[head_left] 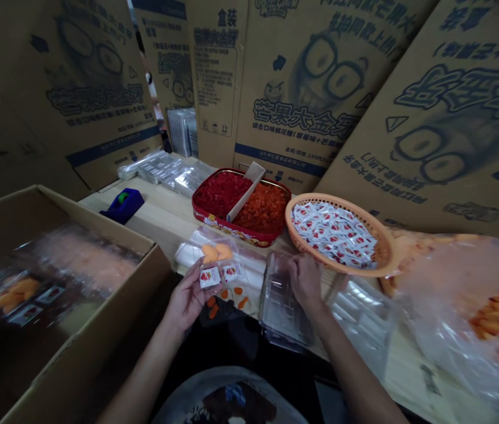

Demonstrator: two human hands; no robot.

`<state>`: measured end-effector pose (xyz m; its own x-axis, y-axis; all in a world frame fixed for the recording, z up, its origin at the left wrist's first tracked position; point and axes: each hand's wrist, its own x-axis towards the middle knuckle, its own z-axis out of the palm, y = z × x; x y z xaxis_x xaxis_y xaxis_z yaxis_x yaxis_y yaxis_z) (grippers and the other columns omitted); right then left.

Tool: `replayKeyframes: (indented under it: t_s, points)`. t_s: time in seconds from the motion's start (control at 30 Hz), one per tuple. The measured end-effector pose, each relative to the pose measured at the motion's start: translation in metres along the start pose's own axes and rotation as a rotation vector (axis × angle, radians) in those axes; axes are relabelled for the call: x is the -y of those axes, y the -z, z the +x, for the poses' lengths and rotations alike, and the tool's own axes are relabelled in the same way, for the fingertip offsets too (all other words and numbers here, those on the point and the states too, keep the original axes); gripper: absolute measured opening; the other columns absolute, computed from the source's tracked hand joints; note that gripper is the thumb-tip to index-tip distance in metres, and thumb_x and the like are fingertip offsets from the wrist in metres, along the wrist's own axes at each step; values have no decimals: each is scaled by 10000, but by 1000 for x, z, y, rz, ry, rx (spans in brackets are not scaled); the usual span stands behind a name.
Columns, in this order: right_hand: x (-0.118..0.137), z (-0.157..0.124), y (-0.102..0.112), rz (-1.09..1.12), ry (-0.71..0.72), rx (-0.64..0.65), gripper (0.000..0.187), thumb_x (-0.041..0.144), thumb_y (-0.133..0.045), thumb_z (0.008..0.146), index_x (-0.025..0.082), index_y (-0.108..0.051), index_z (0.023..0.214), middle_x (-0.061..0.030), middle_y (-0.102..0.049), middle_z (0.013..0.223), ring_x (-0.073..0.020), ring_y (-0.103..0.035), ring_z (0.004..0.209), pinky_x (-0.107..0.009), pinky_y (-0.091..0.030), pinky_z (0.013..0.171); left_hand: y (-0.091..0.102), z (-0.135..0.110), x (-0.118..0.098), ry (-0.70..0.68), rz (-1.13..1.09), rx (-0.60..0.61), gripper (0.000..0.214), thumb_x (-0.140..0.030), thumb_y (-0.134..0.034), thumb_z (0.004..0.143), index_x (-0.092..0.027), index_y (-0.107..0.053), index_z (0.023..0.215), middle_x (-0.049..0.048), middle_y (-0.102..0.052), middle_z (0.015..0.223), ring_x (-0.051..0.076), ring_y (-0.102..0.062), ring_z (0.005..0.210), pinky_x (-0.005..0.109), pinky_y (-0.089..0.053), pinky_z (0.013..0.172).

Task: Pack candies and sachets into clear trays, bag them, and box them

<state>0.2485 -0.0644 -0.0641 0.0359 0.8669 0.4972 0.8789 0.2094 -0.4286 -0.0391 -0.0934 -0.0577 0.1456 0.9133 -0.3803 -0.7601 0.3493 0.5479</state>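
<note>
My left hand (188, 294) grips the near edge of a filled clear plastic tray (223, 268), its thumb on a small red-and-white sachet (209, 277). That tray holds two orange pieces, two sachets and small orange and red bits. My right hand (305, 280) rests with curled fingers on the far edge of a stack of empty clear plastic trays (282, 309), next to an orange basket (375, 268) full of red-and-white sachets.
A red tin (214, 221) holds red and orange candy split by a cardboard divider. A blue tape dispenser (123, 203) sits at left. An open carton (112, 294) with packed trays is on the left, a bag of orange snacks (474, 306) on the right, and printed cartons behind.
</note>
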Motion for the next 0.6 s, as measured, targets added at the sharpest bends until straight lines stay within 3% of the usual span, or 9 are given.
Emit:
replayKeyframes:
  t_s: [0.13, 0.23, 0.3, 0.4, 0.5, 0.6]
  points:
    - [34, 26, 31, 242, -20, 209, 369, 448, -330, 901, 198, -482, 675, 11, -498, 626, -151, -472, 628, -280, -340, 637, 1, 1, 2, 60, -6, 26, 464, -166, -489, 830, -194, -409, 1286, 114, -636, 1097, 234, -646, 915, 402, -539, 770]
    - [77, 46, 31, 357, 64, 384, 331, 423, -336, 911, 196, -509, 743, 12, -541, 693, -137, -494, 658, -251, -343, 618, -2, 1, 6, 95, -11, 52, 456, -170, -486, 832, -203, -410, 1281, 107, -637, 1091, 238, -644, 920, 408, -535, 768]
    - [104, 55, 18, 286, 153, 448, 284, 374, -355, 918, 192, -538, 800, -5, -575, 772, -146, -516, 736, -257, -347, 660, -5, 0, 10, 114, -21, 64, 435, -164, -481, 832, -204, -431, 1262, 92, -644, 1071, 234, -645, 909, 405, -539, 755]
    - [132, 61, -14, 13, 228, 427, 228, 333, -390, 915, 190, -567, 899, -48, -584, 909, -190, -504, 875, -300, -335, 731, -12, -2, 15, 124, -31, 83, 403, -187, -484, 838, -193, -457, 1239, 89, -649, 1048, 233, -643, 900, 392, -543, 736]
    - [143, 59, -40, -166, 273, 370, 241, 366, -415, 902, 187, -566, 959, -82, -556, 973, -227, -462, 934, -329, -331, 757, -17, -5, 18, 133, -30, 99, 401, -303, -485, 852, -191, -462, 1237, 97, -643, 1036, 233, -642, 886, 391, -545, 721]
    - [145, 57, -52, -221, 299, 334, 252, 389, -443, 886, 183, -563, 970, -94, -534, 980, -236, -437, 941, -338, -334, 763, -20, -8, 21, 100, 17, 102, 442, -351, -547, 815, -196, -471, 1222, 89, -634, 1022, 227, -642, 861, 382, -550, 704]
